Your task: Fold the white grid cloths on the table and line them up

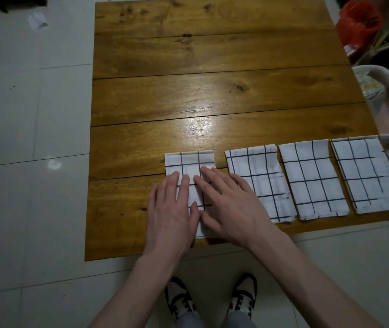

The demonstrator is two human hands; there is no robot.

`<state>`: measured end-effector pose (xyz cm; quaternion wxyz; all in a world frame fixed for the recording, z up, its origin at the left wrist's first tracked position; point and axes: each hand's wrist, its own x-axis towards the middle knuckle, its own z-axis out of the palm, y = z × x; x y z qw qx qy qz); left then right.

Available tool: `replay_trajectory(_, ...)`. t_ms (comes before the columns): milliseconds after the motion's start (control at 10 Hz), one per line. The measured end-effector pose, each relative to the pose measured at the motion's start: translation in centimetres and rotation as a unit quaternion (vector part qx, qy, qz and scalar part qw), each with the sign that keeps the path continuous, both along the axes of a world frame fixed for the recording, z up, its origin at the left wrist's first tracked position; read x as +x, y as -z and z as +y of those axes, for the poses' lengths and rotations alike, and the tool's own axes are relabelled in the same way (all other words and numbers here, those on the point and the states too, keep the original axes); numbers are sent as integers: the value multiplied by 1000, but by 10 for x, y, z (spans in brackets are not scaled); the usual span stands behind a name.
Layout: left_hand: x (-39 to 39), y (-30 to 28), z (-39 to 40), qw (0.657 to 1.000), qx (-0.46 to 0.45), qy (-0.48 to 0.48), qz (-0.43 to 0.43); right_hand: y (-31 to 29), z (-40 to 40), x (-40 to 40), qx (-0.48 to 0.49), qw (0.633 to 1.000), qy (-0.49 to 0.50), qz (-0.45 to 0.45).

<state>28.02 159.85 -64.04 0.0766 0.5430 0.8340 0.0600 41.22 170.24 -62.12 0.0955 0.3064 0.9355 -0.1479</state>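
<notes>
As three folded cloths (316, 181) lay lined up at 3 o'clock, the left hand (172, 209) and right hand (231, 207), fingers flat, pressed the fourth cloth (190, 163) on the desk (188, 91), apparently the last.

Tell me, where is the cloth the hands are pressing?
In the head view, that cloth lies leftmost in the row near the table's front edge, under the left hand and right hand.

I see four folded white cloths with black grid lines (257, 183) on a golden-brown wooden plank table with dark knots (212, 67). The floor is pale grey-white tile (23, 114). My black-and-white sneakers with red accents (180, 299) show below.
</notes>
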Motion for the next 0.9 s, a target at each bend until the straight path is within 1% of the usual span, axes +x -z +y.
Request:
replay_trajectory(300, -1, -1, -1, 1000, 0, 3, 17, 0, -3, -1, -9, 1000, 4, -7)
replay_trajectory(600, -3, 1, -4, 1000, -2, 6, 15, 3, -3, 0, -16, 1000, -8, 1)
replay_trajectory(700, -2, -6, -3, 1000, 10, -4, -4, 0, -5, 2, -3, 1000, -6, 17)
replay_trajectory(800, -1, -19, 1, 998, 61, -14, -32, -13, -6, 7, 10, 998, 14, 61)
replay_trajectory(900, 5, -41, 5, 994, 98, -17, -47, -37, 0, 24, 37, 993, 61, 98)
